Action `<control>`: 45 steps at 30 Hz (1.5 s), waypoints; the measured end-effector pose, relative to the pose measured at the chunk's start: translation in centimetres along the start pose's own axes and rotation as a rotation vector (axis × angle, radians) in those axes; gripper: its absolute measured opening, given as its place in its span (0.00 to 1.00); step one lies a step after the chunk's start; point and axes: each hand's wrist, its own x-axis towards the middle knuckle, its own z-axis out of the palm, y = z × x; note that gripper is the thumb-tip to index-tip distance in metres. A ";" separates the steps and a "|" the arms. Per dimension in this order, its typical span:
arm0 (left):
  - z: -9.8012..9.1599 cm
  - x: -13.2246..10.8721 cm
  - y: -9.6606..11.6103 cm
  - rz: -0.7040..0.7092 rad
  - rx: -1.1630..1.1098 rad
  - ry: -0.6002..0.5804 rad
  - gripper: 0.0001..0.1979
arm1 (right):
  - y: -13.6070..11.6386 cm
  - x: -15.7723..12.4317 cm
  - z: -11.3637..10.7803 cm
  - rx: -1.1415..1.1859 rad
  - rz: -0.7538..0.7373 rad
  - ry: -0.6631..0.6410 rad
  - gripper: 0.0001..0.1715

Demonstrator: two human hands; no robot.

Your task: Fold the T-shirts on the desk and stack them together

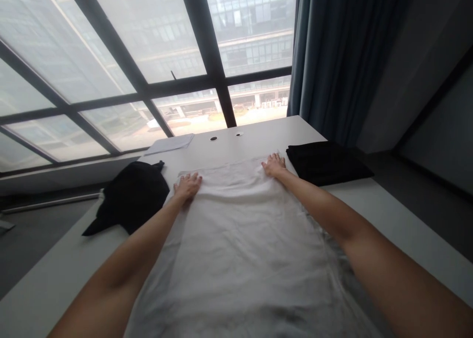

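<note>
Both hands are pressed palm down on a pale cloth (236, 239), which is spread over the white table (258, 143) from beneath the fingers back toward the person. The left hand (187, 186) lies flat near the cloth's far left corner, its fingers stretched forward. The right hand (274, 165) lies flat near the far right corner, fingers fanned apart, with nothing gripped in either palm. Between and below the hands the cloth is lightly wrinkled (a soft crease runs across it just nearer than the fingers).

Just beside the left hand, on its outer side, a black cloth (135, 192) lies in a loose heap. Just beyond the right hand's outer side is a folded black cloth (328, 161), flat and neat. Past the left hand, a thin white sheet (170, 144) rests near the table's far edge. Ahead of both hands are two round holes (213, 139) and then a window (158, 27); a blue curtain (325, 57) hangs beyond the right hand.
</note>
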 end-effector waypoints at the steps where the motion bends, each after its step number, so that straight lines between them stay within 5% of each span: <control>1: 0.2 0.4 -0.3 0.001 -0.002 -0.007 0.32 | 0.6 0.3 0.3 -0.010 0.032 -0.015 0.40; 7: 1.1 2.2 -0.8 0.026 -0.017 0.034 0.35 | 2.9 1.2 0.8 -0.063 0.066 -0.020 0.46; 13: 1.6 2.6 1.6 0.133 -0.037 0.148 0.31 | 0.0 2.2 1.3 -0.091 -0.009 0.037 0.38; 17: 2.1 2.9 3.0 0.140 -0.057 0.039 0.34 | -0.7 3.6 1.8 -0.050 0.025 -0.066 0.40; 24: 1.8 4.2 2.8 0.118 -0.069 -0.006 0.37 | 0.6 4.9 1.5 -0.051 0.048 -0.018 0.40; 29: 1.6 3.7 5.2 0.117 -0.051 0.056 0.34 | -3.9 2.6 2.1 -0.040 -0.101 0.133 0.34; 32: 2.3 2.3 8.6 0.402 -0.044 0.084 0.31 | -7.2 1.4 3.4 -0.004 -0.294 0.003 0.33; 35: 3.0 1.3 11.7 0.576 -0.052 -0.062 0.31 | -8.8 1.2 4.4 0.000 -0.328 -0.084 0.34; 45: 2.8 2.0 12.8 0.466 -0.087 -0.108 0.34 | -10.2 -2.2 4.7 0.059 -0.234 0.093 0.29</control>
